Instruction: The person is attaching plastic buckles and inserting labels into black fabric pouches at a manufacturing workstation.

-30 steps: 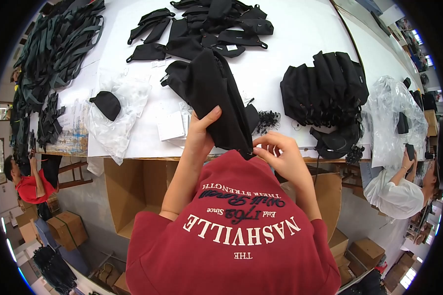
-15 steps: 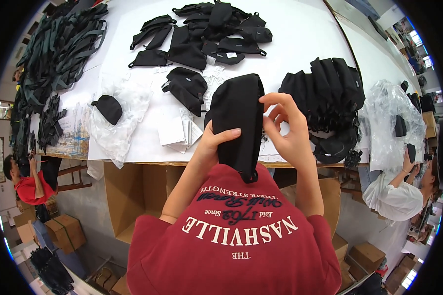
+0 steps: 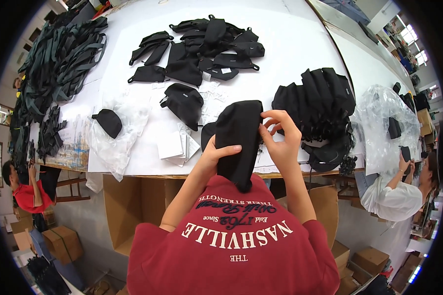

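1. One black pouch [image 3: 237, 142] is held up in front of the table's near edge, its lower end over the person's red shirt [image 3: 234, 236].
2. The left hand [image 3: 217, 152] clasps it from the left side: one thumb lies pressed across its face, the other fingers behind it.
3. The right hand [image 3: 283, 132] has its thumb and forefinger tips close together at the pouch's upper right edge; I cannot tell whether they pinch anything there.
4. Behind the held pouch, one loose pouch [image 3: 183, 103] lies on the white table [image 3: 128, 32]. Another is partly hidden beside it.
5. One stack of white cards [image 3: 170, 145] sits near the table's near edge, with scattered white labels [image 3: 212, 91] further in, too many to count.
6. Toward the far edge lies one heap of pouches [image 3: 184, 61], roughly a dozen, overlapping.
7. Right of the hands stands one row of pouches [image 3: 320, 101], about five.
8. Two clear plastic bags lie out: the left bag [image 3: 125, 147] under one small pouch [image 3: 108, 123], the right bag [image 3: 374, 118] toward the right edge.
9. Two strap piles, one large [image 3: 64, 64], one small [image 3: 50, 130], line the left edge.
10. Two other people are visible, one at each side.
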A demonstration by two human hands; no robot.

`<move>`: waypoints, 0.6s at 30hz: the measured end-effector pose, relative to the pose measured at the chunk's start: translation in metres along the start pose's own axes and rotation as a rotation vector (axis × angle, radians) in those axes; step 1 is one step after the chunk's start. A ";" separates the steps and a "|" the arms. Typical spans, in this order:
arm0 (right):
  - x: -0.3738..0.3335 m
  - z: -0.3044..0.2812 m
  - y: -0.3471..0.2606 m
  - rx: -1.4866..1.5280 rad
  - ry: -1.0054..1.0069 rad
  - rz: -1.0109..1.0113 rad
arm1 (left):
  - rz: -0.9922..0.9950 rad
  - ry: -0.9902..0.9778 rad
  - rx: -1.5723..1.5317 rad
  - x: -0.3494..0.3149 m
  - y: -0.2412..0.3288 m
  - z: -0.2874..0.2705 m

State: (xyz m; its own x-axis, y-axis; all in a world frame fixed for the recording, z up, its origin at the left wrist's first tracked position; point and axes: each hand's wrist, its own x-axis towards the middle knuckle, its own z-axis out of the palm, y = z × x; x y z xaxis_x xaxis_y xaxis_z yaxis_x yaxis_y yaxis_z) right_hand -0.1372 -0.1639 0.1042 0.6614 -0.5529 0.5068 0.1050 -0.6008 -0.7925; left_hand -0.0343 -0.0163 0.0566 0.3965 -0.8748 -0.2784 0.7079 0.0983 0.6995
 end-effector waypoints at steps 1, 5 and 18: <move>-0.001 -0.001 0.002 -0.070 0.033 -0.075 | -0.027 -0.020 0.021 0.000 -0.002 -0.001; -0.004 0.000 0.000 -0.210 0.233 -0.154 | -0.025 -0.004 0.064 0.000 -0.001 0.003; -0.039 0.009 -0.036 0.226 -0.415 0.196 | -0.046 -0.108 -0.555 0.022 0.004 -0.042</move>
State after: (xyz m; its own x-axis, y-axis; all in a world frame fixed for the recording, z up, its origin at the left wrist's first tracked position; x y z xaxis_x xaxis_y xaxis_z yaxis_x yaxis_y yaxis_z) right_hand -0.1596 -0.1153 0.1103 0.9193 -0.3390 0.1998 0.0768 -0.3434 -0.9361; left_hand 0.0023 -0.0154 0.0257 0.3164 -0.9247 -0.2115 0.9359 0.2679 0.2287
